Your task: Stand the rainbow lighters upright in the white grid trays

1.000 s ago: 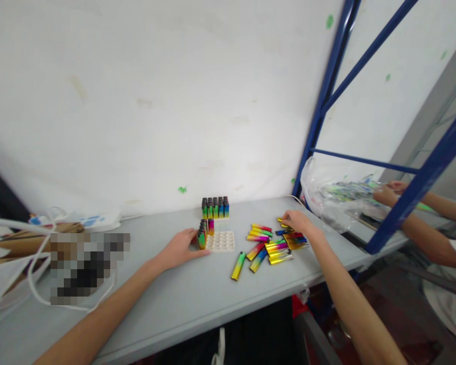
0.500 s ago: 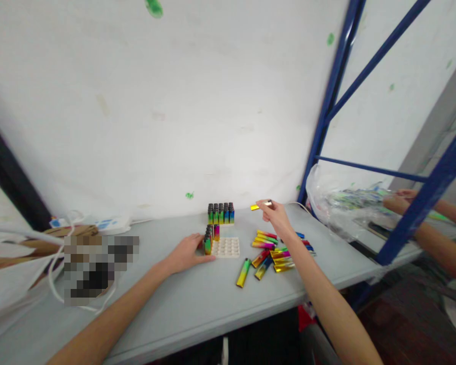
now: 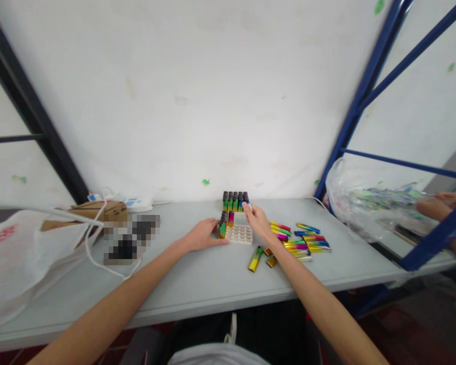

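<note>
Both forearms (image 3: 137,290) angled inward: left hand (image 3: 204,235) spread against tray (image 3: 243,235), right hand (image 3: 257,220) pinching lighter (image 3: 250,207).

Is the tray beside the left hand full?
No, only partly filled: lighters stand upright along the left of the tray, and bare slots show to their right.

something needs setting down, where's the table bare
Bare: tabletop in front of the tray, left of the loose lighters; also between those lighters and the blue frame. Crowded: around the tray, left hand and right hand.
</note>
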